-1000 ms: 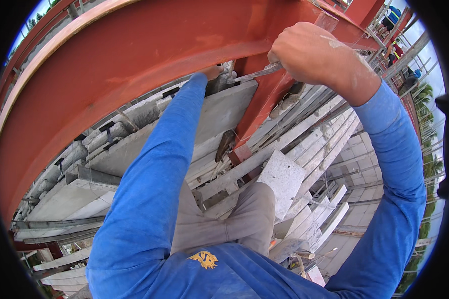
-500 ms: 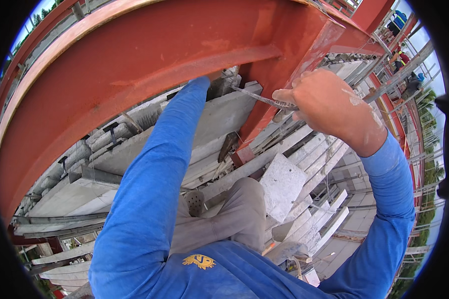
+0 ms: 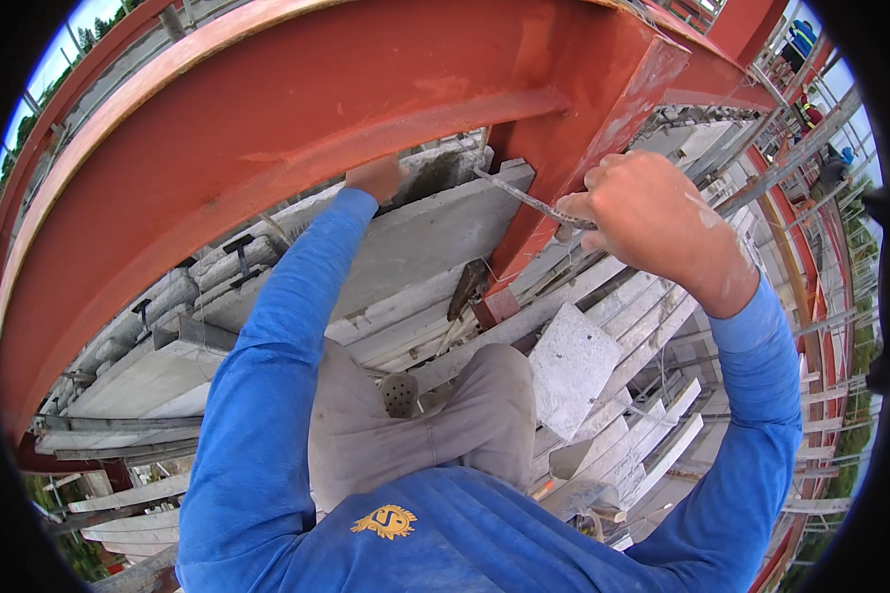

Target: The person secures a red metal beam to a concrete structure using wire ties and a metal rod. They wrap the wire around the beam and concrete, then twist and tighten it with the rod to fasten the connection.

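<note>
My right hand point(image 3: 641, 210) is closed round the near end of a thin, mortar-smeared metal tool point(image 3: 529, 201), whose exact kind I cannot make out. Its far end is bent and lies close to the rough, wet-looking masonry point(image 3: 445, 170) under the red steel beam point(image 3: 297, 119). Past the beam's lower edge reaches my left hand point(image 3: 374, 179), its fingers hidden against the masonry. A pale concrete slab point(image 3: 435, 229) stands below that spot, beside the red steel column point(image 3: 554, 168).
Pale planks point(image 3: 633, 326) and a speckled white board point(image 3: 572, 371) lie below on my right. My bent knees point(image 3: 485, 405) are beneath my arms. Scaffold poles point(image 3: 811, 143) rise at the right, where other people work in the distance. A dark clamp-like piece point(image 3: 468, 287) sits by the column's foot.
My left hand has drawn back left, so its wrist and back now show below the beam. The right hand and tool have shifted slightly downward. The whole view has moved a little.
</note>
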The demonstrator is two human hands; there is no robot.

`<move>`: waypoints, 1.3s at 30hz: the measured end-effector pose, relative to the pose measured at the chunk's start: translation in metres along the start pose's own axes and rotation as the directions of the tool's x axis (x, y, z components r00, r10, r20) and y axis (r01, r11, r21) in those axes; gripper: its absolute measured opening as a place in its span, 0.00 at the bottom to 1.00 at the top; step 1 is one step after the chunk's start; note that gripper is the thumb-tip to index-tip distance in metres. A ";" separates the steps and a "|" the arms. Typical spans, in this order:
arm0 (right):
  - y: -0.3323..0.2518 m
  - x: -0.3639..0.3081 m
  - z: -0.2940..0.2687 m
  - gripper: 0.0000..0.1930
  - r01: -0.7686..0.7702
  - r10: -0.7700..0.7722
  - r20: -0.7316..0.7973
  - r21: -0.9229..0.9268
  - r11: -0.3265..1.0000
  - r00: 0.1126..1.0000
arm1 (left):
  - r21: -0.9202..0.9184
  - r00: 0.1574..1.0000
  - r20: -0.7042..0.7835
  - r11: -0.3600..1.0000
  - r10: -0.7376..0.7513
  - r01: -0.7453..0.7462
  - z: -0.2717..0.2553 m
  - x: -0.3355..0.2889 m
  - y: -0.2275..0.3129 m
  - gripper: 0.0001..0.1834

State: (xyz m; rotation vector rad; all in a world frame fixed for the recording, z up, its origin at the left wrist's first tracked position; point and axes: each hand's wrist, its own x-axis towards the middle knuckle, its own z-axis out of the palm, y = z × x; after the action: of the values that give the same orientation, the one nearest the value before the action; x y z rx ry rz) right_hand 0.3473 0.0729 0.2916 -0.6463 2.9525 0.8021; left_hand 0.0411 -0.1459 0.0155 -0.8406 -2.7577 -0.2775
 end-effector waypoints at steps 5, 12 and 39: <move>0.013 0.012 -0.001 0.16 0.048 -0.048 -0.016 -0.015 0.999 0.999 | -0.049 0.999 0.035 0.998 -0.041 0.043 0.000 0.001 0.004 0.23; 0.056 0.016 0.018 0.09 -0.165 0.132 -0.129 -0.290 0.943 0.983 | -0.055 0.899 -0.430 0.991 0.087 -0.122 -0.010 -0.002 0.026 0.21; -0.114 -0.187 0.281 0.16 -0.654 0.697 0.427 0.753 0.080 0.577 | -0.301 0.989 -0.045 0.942 0.141 -0.148 0.049 0.066 0.102 0.30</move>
State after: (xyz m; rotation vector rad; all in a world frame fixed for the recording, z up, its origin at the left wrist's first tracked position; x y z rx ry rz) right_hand 0.5378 0.1928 0.0152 0.8975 2.9351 -0.9089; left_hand 0.0373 -0.0157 -0.0010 -1.0998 -2.6524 -0.6912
